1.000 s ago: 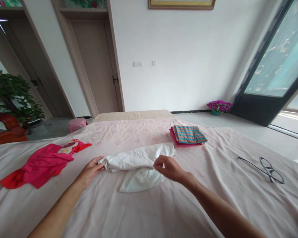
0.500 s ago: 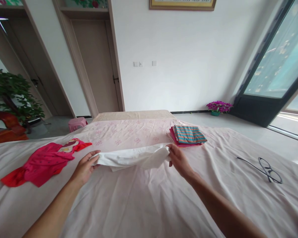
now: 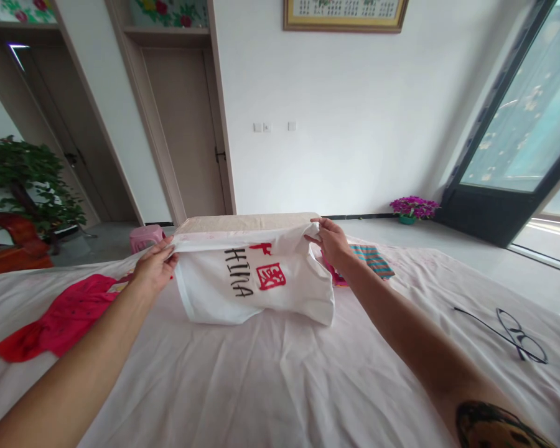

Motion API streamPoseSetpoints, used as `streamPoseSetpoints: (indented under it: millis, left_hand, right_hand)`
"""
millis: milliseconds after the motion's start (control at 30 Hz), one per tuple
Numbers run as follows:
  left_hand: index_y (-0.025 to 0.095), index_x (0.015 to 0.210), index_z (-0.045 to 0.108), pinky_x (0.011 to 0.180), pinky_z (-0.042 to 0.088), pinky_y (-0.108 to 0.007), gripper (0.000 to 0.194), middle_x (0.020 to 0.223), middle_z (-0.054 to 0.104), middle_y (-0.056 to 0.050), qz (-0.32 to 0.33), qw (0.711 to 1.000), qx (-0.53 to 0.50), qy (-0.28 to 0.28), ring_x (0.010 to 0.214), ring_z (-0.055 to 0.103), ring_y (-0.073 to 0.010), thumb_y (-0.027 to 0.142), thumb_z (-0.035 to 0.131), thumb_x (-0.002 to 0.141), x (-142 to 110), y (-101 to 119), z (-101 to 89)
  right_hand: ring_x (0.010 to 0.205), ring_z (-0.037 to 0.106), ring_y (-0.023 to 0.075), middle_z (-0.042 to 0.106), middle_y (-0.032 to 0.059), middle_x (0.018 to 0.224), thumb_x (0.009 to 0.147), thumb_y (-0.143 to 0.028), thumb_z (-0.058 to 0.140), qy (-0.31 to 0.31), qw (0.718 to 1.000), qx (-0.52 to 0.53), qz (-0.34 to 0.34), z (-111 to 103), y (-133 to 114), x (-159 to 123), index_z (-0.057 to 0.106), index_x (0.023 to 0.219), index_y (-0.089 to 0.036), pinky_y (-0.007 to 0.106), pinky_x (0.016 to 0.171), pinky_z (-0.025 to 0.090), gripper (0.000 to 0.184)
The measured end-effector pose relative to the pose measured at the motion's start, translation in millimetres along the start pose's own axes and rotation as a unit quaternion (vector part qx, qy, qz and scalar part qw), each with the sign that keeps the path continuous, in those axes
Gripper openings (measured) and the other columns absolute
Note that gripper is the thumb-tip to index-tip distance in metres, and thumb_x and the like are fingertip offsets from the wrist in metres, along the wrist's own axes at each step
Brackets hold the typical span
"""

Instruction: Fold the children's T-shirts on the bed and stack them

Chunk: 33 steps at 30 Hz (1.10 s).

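The left hand [image 3: 154, 266] grips one corner of the white shirt [image 3: 303, 280], thumb and fingers closed on the cloth. The right hand [image 3: 330, 242] pinches the other upper corner in the same way. Between them the top edge runs nearly straight, folded over in a band, and the rest hangs down toward the person above the sheet [image 3: 242, 386]; whether the lower hem touches it, I cannot tell. The print faces the person: black letters [image 3: 239, 274] reading HINA (turned on their side) and, to the right of them, a red square mark [image 3: 271, 276] with another bit of red above it, partly under the fold.

To the left, a red garment [image 3: 65, 320] lies rumpled on the sheet, partly hidden behind the left forearm. Just beyond the right hand and wrist sits a folded stack [image 3: 373, 261], its top piece striped in blue-green and orange, with pink showing below. Well apart on the right, a pair of glasses [image 3: 522, 339] rests with its arms unfolded. A dark tattoo [image 3: 499, 429] shows on the right arm at the bottom edge.

Past the sheet, a pink stool [image 3: 145, 238] stands on the floor at left, near a leafy plant [image 3: 23, 180]. Purple flowers [image 3: 413, 208] in a green pot [image 3: 407, 220] stand by the white wall [image 3: 354, 124].
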State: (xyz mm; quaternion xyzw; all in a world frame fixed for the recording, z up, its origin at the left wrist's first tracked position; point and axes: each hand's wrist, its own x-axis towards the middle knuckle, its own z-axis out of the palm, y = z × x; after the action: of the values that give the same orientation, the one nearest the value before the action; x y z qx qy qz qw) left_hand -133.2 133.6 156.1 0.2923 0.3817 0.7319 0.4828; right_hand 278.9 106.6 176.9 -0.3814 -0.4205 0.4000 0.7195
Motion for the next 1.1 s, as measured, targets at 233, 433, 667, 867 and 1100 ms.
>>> streamPoseSetpoints:
  millis: [233,433,667,867,1100]
  left_hand:
    - [0.018,0.112,0.067,0.058,0.050,-0.015,0.040,0.088,0.068,0.001,0.146,0.988,0.020,-0.053,0.075,0.061,-0.0078,0.005,0.070,0.074,7.5,51.0,18.6]
    - [0.017,0.106,0.070,0.050,0.044,-0.013,0.050,0.101,0.068,-0.001,0.035,0.980,0.194,-0.018,0.068,0.057,-0.0066,0.018,0.079,0.058,-32.8,-17.9,-68.8]
    - [0.007,0.110,0.070,0.042,0.027,-0.019,0.063,0.060,0.055,0.005,-0.095,0.926,0.364,-0.017,0.045,0.036,-0.0054,0.031,0.072,0.051,-75.1,-91.4,-147.1]
    - [0.006,0.118,0.067,0.046,0.028,-0.021,0.074,0.053,0.047,0.008,-0.087,0.917,0.386,-0.042,0.046,0.036,-0.0071,0.039,0.072,0.052,-75.0,-87.4,-154.6]
    - [0.007,0.117,0.067,0.046,0.029,-0.021,0.074,0.059,0.055,0.004,-0.101,0.921,0.375,-0.026,0.047,0.042,-0.0076,0.038,0.073,0.050,-78.9,-87.7,-156.8]
  right_hand:
    - [0.078,0.060,0.0092,0.061,-0.0058,0.079,0.067,-0.028,0.069,-0.043,0.992,0.026,-0.118,14.5,-26.5,24.2,0.060,0.089,-0.022,0.033,0.085,0.056,0.024]
    - [0.080,0.060,0.0126,0.062,-0.0031,0.081,0.064,-0.031,0.070,-0.061,0.996,-0.020,0.056,-32.5,57.3,-31.8,0.063,0.090,-0.021,0.039,0.083,0.058,0.029]
    - [0.068,0.061,0.0153,0.063,0.0015,0.078,0.066,-0.038,0.061,0.034,0.973,-0.169,0.152,-69.6,137.7,-102.3,0.063,0.090,-0.017,0.031,0.064,0.055,0.032]
    - [0.092,0.065,0.0202,0.055,0.0131,0.119,0.076,-0.045,0.059,0.059,0.947,-0.267,0.171,-70.5,126.2,-128.2,0.050,0.123,-0.020,0.027,0.062,0.055,0.055]
    - [0.070,0.061,0.0145,0.060,0.0076,0.101,0.068,-0.028,0.069,-0.055,0.915,-0.327,0.228,-77.9,117.4,-137.9,0.040,0.133,-0.015,0.024,0.054,0.047,0.072]
